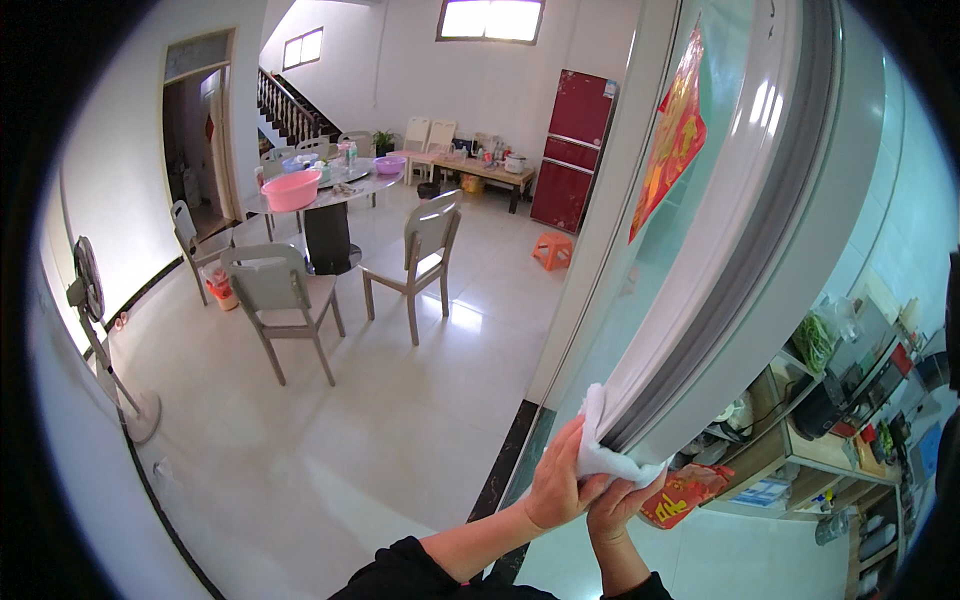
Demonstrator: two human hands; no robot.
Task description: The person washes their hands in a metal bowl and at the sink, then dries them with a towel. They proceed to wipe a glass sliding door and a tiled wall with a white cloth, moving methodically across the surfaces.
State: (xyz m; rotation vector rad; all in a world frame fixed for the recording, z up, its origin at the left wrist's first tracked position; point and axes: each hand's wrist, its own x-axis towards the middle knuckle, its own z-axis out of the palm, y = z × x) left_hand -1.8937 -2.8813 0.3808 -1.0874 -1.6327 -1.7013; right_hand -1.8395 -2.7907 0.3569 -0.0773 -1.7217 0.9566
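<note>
My left hand (556,480) presses a folded white cloth (600,459) around the edge of a white-framed door panel (679,300). Just right of it, my right hand (621,504) grips the lower end of the same cloth, its fingers under the fold. A grey strip (739,300) runs along the panel's edge above the cloth. Close to the right fingers is a red piece with yellow writing (686,495); what it is fixed to cannot be made out. A red and gold decoration (671,142) hangs on the glass further up.
A dark threshold strip (504,457) crosses the floor beside the panel. Left are chairs (274,292) around a table with a pink basin (292,190), and a standing fan (90,285). An orange stool (553,250) stands near a red refrigerator (566,150). Kitchen shelves (787,450) are at right.
</note>
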